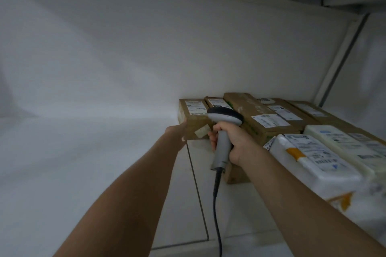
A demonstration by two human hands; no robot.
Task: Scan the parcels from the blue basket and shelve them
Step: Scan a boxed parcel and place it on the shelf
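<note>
A white shelf (83, 173) filled most of the view, bare on its left half. On its right half lay a row of brown cardboard parcels (261, 115) against the back wall, with white padded parcels (313, 158) nearer the front edge. The leftmost box (193, 115) stood at the end of the row, label upward. A grey scanner (225, 116) pointed its head over that box, its black cable (216, 204) hanging down. The right hand (238, 142) gripped the scanner's handle, fingers wrapped round it. The left hand (177, 131) reached forward with fingers stretched out, touching the box's left side.
</note>
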